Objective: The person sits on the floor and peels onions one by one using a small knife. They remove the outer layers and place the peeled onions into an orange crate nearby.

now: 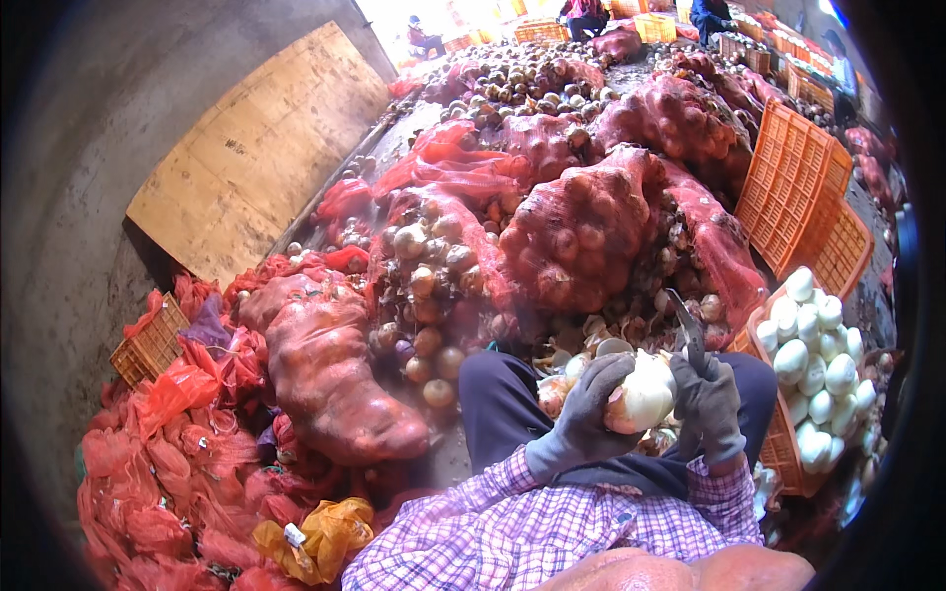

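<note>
In a grey glove, my left hand [591, 414] grips a large, mostly peeled white onion [643, 391] from its left side, above my lap. My right hand [706, 402], gloved too, is closed around a knife [689, 332] whose dark blade points up and away; its fingers are beside the onion's right side. Some brownish-pink skin shows low on the onion. Loose skins and onions [554, 391] lie between my knees. At my right knee stands an orange plastic crate [780, 451] heaped with peeled white onions [813, 369].
Red mesh sacks of onions [584, 229] and loose unpeeled onions [429, 340] lie ahead. Two empty-looking orange crates [787, 185] lean at the right. Crumpled red mesh bags [177, 473] are piled left, near a wooden board [259, 155] against the wall. Several people sit farther back.
</note>
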A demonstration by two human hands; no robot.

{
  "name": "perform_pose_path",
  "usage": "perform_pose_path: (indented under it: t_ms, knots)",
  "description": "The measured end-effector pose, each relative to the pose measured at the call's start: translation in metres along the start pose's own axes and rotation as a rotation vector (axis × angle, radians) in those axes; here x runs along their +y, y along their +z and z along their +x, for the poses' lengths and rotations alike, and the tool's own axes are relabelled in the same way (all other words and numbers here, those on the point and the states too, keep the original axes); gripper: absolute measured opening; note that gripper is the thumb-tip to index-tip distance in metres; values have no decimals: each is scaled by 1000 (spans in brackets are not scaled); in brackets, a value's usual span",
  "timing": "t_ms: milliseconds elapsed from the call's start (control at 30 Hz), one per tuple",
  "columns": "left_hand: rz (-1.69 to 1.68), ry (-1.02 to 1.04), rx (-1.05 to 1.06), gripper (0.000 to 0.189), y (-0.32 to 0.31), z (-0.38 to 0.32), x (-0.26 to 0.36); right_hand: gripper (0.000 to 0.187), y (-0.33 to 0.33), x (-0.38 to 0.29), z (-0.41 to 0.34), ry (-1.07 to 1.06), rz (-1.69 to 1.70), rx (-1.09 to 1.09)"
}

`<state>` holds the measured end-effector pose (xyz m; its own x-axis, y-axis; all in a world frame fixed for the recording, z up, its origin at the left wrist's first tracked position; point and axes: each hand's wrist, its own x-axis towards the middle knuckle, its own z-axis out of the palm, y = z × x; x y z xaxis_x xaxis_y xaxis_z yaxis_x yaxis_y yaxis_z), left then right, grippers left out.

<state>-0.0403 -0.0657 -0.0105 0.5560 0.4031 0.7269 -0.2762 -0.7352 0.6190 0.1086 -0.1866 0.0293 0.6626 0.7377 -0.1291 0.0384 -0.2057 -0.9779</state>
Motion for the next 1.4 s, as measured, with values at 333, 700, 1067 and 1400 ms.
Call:
perform_pose_path:
  t_ms: [333,700,1067,1400]
  knots:
    - [-169,14,63,77,4,4,4,20,11,23,13,-450,-352,164]
    - [-513,-216,231,78,-1,1,-17,47,10,36,22,-181,-124,-22]
    - [-367,-362,152,83,-7,1,-10,38,27,-25,-9,-476,-179,-78]
    - [-495,-755,-183,76,-25,9,0,53,13,-22,-7,-572,-519,-121]
